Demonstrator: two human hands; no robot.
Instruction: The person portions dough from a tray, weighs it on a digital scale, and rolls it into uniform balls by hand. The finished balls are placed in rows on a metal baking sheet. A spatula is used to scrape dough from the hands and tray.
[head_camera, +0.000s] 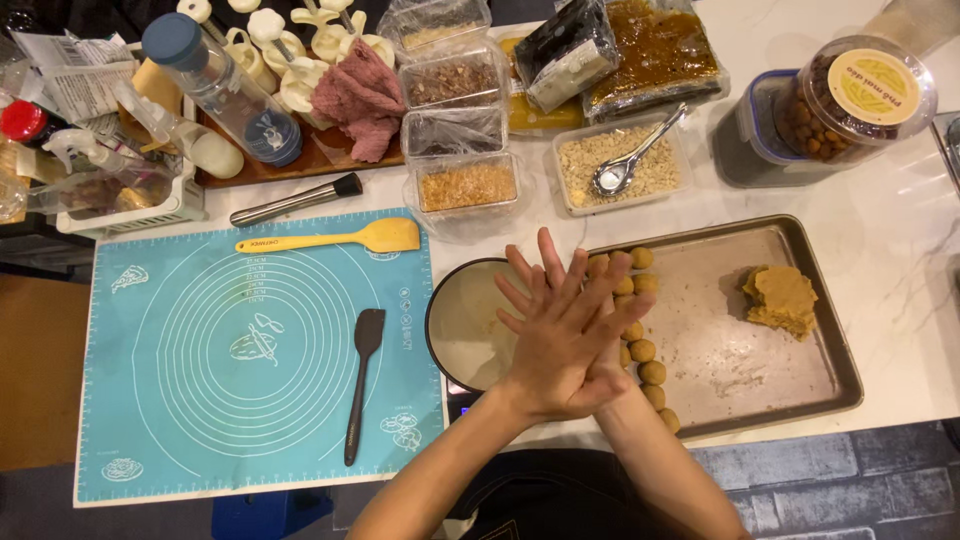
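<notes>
Evidently the person's two palms are pressed flat together, the left hand (560, 350) on top with its fingers spread and pointing up and to the right, the right hand (535, 290) beneath it with fingers fanned toward the upper left. Whatever lies between them is hidden, though the crossed, flattened pose suits rolling a small piece of dough into a ball (none of it shows past the palms).

The hands hang over the seam between a round pan (465, 325) and the metal baking tray (760, 400), so a finished piece has only a short way to go. Along the tray's left edge a column of small dough balls (645, 350) sits close together, and the remaining tan dough lump (782, 298) rests well apart, toward the tray's right side.

To the left, a blue silicone mat (200, 350) carries a yellow spatula (335, 240) and a dark spatula (362, 380), both lying untouched. Tubs of chopped fillings (465, 185) stand behind.
</notes>
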